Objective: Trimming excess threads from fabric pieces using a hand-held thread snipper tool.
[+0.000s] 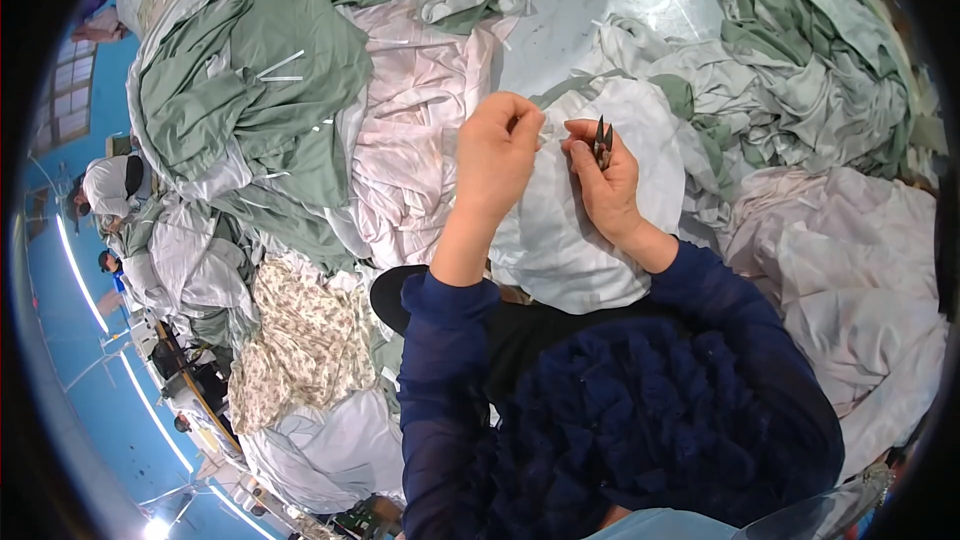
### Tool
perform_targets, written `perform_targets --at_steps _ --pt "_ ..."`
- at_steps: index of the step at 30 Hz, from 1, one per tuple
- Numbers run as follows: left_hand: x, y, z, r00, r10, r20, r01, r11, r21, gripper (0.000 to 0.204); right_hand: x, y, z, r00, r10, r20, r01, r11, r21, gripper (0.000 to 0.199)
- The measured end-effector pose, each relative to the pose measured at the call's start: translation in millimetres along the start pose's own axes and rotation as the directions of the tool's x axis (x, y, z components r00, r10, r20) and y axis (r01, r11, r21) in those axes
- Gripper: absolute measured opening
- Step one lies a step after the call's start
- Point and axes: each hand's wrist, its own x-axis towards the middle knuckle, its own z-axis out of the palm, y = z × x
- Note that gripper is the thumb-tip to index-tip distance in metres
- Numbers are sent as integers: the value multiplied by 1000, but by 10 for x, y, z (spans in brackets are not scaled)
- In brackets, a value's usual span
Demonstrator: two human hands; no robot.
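My left hand is raised over the white cloth spread across my lap. Its thumb and fingers are pinched together; whatever lies between them is too small to make out. Close by on the right, my right hand is wrapped around a pair of thread snips. The dark, pointed blades stick up past the fingers, away from me. Thumb and forefinger of that hand come near each other by the cloth's far part, and a small gap separates the two hands.
Heaped green fabric and pale pink fabric lie at the left, with floral cloth nearer. More green-grey fabric and a pale pile sit at the right. Grey floor shows ahead. People work at the far left.
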Motion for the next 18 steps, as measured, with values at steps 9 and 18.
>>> perform_targets --at_steps 9,18 --pt "-39 -107 -34 960 233 155 -274 675 685 15 14 2 -27 999 43 16 -43 999 -5 21" --pt "53 -125 -108 985 99 143 -170 720 673 12 24 14 -10 998 50 24 -50 999 -9 20"
